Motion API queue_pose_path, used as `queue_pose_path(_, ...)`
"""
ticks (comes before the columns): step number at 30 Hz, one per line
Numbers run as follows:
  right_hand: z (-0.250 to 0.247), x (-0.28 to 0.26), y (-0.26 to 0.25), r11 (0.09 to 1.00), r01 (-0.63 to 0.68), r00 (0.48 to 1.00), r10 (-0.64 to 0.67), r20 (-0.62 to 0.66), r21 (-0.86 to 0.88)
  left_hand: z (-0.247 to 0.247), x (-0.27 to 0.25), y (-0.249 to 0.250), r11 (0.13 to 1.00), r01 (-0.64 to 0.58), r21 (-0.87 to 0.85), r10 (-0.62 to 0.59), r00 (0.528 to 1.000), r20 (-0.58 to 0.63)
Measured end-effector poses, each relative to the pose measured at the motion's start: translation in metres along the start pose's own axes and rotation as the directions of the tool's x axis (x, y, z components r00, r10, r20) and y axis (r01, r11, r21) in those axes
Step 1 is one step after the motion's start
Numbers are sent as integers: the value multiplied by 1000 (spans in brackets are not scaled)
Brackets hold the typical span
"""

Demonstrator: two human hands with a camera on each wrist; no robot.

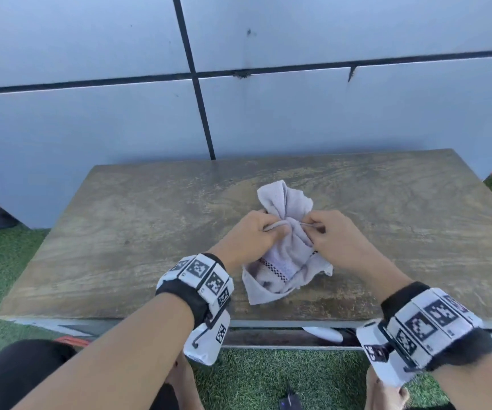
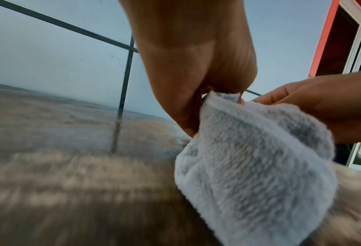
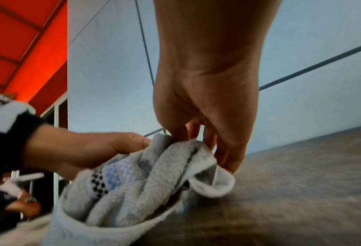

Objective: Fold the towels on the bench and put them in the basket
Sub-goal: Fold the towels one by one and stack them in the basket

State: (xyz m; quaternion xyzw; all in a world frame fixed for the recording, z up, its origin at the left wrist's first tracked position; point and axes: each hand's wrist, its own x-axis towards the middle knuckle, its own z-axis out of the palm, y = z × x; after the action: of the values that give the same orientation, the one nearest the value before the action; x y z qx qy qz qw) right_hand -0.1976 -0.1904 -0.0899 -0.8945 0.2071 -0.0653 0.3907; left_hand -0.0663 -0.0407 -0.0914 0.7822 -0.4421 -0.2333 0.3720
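Outdoor patio: artificial turf (image 1: 8, 261), panelled wall (image 1: 91, 119).

The desk (image 2: 70, 183) smears into motion blur in both wrist views; bunched towel (image 1: 283, 253) folds hide each grip's fingertips.

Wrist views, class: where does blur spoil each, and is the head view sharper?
Left wrist view: the bench top smears into streaks, while the towel pile stays crisp. Right wrist view: the bench is streaked and the left hand is soft. Head view: sharper overall, with the bench grain readable and the wall seams bowed by the wide lens.
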Motion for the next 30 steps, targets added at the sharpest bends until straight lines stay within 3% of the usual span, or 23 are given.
queue_pose_path(5, -40, 56, -34, 995, 90, 984, -83, -156, 42, -71, 51, 26, 995, -88, 56, 93, 991, -99)
queue_pose_path(8, -78, 123, -56, 994, 100, 954, -105, -280, -33, -116, 95, 41, 993, -50, 108, 69, 982, -177)
queue_pose_path(11, -119, 171, -70, 991, 7, 925, -57, -376, -134, -165, 127, 41, 980, 15, 201, 41, 961, -273)
queue_pose_path(16, -166, 203, -77, 995, -42, 821, -16, -571, -88, -237, 141, 30, 897, 191, 398, 78, 818, -569)
queue_pose_path(19, -163, 214, -90, 988, -17, 831, 98, -548, 151, -258, 148, 28, 854, 254, 455, 74, 805, -589)
queue_pose_path(22, -155, 221, -104, 930, 17, 845, 183, -503, 367, -264, 158, 32, 928, 233, 291, -35, 832, -553)
queue_pose_path(24, -153, 224, -106, 885, 70, 845, 193, -499, 460, -262, 164, 33, 987, 161, 11, -125, 807, -577)
queue_pose_path(26, -154, 223, -104, 863, 121, 840, 175, -514, 491, -257, 166, 33, 989, 35, -144, -120, 760, -639)
queue_pose_path(28, -155, 217, -101, 855, 172, 833, 139, -535, 490, -252, 161, 37, 997, -26, -66, -25, 734, -678)
queue_pose_path(30, -157, 211, -96, 855, 208, 822, 109, -559, 474, -249, 155, 40, 997, -77, 4, 60, 751, -658)
